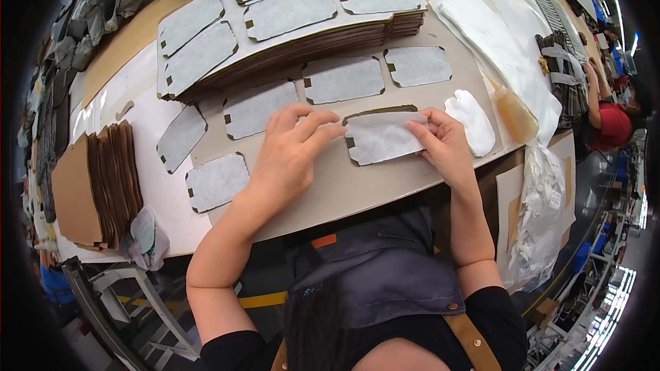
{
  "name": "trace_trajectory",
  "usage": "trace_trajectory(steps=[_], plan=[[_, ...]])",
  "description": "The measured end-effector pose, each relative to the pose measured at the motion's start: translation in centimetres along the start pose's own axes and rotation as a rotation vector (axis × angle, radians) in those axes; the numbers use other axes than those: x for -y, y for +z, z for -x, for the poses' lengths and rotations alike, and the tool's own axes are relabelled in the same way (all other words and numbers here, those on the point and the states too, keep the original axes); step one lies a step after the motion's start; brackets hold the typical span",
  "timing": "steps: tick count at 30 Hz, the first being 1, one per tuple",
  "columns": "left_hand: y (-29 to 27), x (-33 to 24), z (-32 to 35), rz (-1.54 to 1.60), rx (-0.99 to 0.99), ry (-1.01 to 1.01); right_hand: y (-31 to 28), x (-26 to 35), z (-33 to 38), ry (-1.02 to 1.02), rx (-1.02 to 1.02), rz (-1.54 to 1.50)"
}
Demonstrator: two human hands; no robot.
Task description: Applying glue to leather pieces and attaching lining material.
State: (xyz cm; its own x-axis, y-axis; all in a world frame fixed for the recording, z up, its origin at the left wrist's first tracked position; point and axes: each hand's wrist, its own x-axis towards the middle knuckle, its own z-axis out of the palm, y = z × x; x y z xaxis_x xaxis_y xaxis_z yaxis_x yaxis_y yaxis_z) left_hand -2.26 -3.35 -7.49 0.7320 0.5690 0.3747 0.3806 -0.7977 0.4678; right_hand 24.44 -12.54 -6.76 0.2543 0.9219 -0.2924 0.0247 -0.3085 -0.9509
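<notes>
My right hand [440, 139] pinches the right edge of a thin white lining piece [383, 139] between thumb and fingers. This lining lies over a dark fabric panel [380, 109], whose upper edge and left tabs show around it. At its upper left corner hovers my left hand [295, 148], fingers bent and apart, holding nothing I can see. Beyond my hands, similar white-covered panels [344, 80] lie flat on the grey board [330, 189]. One of them [261, 106] is partly hidden behind my left hand.
A thick stack of brown boards [302, 62] at the back carries several more white-covered panels [292, 12]. Brown card pieces [96, 185] stand stacked at left. White lining sheets [471, 120] and a tan roll [515, 117] lie right. A person in red [612, 126] is at far right.
</notes>
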Motion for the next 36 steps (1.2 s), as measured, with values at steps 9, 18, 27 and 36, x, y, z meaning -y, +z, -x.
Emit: trace_trajectory(steps=[9, 18, 27, 36], plan=[[0.2, -0.7, 0.1, -0.01, 0.12, 0.07, 0.1, 0.2, 0.1, -0.005, -0.013, 0.035], [0.1, -1.2, 0.1, -0.114, 0.201, 0.12, 0.0, -0.4, 0.0, -0.068, -0.017, 0.078], [0.1, -1.6, 0.1, -0.141, 0.217, 0.095, -1.4, -0.7, 0.2, -0.132, -0.046, 0.105], [0.4, -1.7, 0.0, -0.161, 0.203, 0.104, -1.0, -1.3, 0.7, -0.337, -0.139, 0.383]])
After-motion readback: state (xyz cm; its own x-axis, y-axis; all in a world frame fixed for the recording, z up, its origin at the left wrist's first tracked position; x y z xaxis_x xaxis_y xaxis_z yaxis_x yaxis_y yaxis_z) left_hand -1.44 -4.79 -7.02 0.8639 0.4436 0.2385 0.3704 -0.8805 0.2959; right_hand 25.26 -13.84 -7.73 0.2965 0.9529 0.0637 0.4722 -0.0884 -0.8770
